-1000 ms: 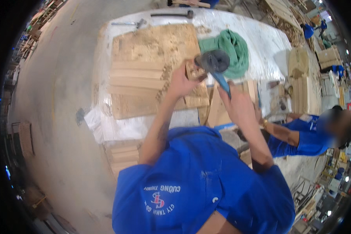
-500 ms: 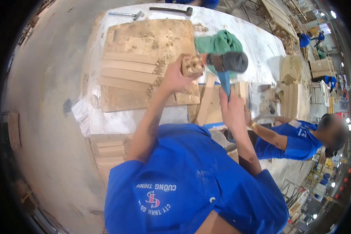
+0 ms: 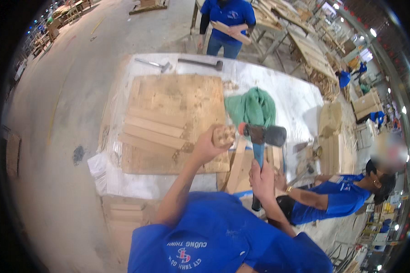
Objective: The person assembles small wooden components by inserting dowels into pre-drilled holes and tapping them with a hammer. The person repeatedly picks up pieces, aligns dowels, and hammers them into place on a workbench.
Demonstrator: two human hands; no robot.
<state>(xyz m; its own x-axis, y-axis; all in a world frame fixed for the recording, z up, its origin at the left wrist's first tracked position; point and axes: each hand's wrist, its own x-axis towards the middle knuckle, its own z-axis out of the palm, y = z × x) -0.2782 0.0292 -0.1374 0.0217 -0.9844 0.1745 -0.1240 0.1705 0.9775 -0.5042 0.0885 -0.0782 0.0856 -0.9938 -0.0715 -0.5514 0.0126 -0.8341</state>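
My left hand (image 3: 207,146) is closed round a wooden piece (image 3: 223,136) with several round dowel-like pegs at its visible end. In my right hand (image 3: 263,179) is the blue and black handle of a mallet (image 3: 263,134), gripped below its head. The mallet's black face points right. Its reddish face is turned toward the pegs, with a small gap between them. Below and left of these lie several wooden slats (image 3: 152,130) with peg-like ends, on a worn wooden board (image 3: 177,91). A green cloth (image 3: 252,105) is bunched behind the mallet.
At the table's far edge lie a metal hammer (image 3: 154,64) and a dark hammer-like tool (image 3: 200,63). A co-worker (image 3: 335,198) is close on my right; another person (image 3: 228,22) holds wooden slats beyond the table. Wooden pieces (image 3: 127,214) sit at the near left.
The view has tilted up, showing the person beyond the table. The mallet's reddish face is slightly farther from the pegs. Both hands keep their hold.
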